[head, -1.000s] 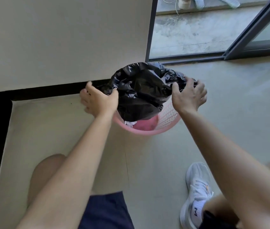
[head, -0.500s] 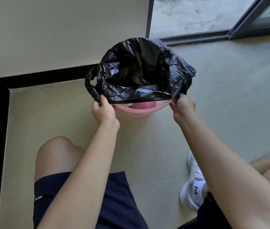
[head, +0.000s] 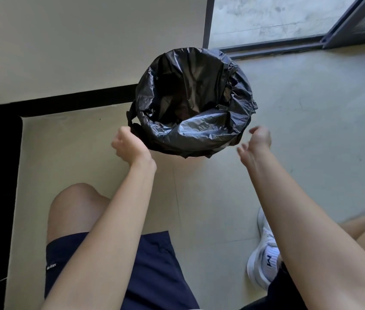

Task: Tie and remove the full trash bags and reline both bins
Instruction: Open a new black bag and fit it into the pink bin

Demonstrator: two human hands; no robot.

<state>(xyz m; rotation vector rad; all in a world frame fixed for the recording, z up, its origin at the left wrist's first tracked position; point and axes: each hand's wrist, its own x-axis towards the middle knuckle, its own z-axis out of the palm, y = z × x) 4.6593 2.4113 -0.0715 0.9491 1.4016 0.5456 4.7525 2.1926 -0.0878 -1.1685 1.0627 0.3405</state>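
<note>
At the near edge of the view, a bare left knee (head: 76, 204) and dark shorts (head: 150, 265) fill the foreground, with a white shoe (head: 264, 265) planted on the pale floor (head: 311, 130) to the right; both forearms reach forward from there toward the black bag (head: 203, 128), which stands on the floor just ahead of the hands, its mouth round and facing up, its long axis upright; the bag is turned down over the bin so fully that the bin itself is hidden. The left hand (head: 130, 147) is at the bag's near-left hem, its fingers curled and apparently pinching the plastic; the right hand (head: 256, 144) hangs just beside the near-right hem, not touching, its fingers loose and spread, holding nothing. The bag therefore lies ahead and inward of both hands; the relining here looks nearly finished, and any last tug on the right side would likely need that free hand to cross the small gap inward. Beyond the bag run a black skirting (head: 65, 101), the plain wall (head: 65, 41) and a dark window frame (head: 266, 44).
</note>
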